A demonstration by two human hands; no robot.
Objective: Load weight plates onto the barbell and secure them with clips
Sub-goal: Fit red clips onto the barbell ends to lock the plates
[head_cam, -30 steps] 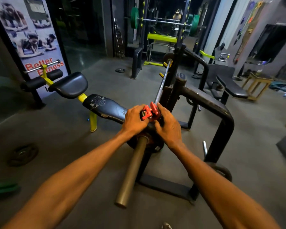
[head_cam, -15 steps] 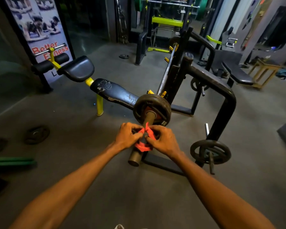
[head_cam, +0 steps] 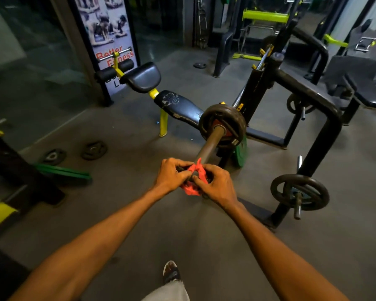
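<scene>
hands grip a red clip at the barbell sleeve's near end: left hand, right hand; black plate sits farther along.

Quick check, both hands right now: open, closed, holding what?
Left hand: closed on the red clip at the barbell sleeve end.
Right hand: closed on the same red clip.

Black weight plate seated on barbell; red clip at its tip.
</scene>
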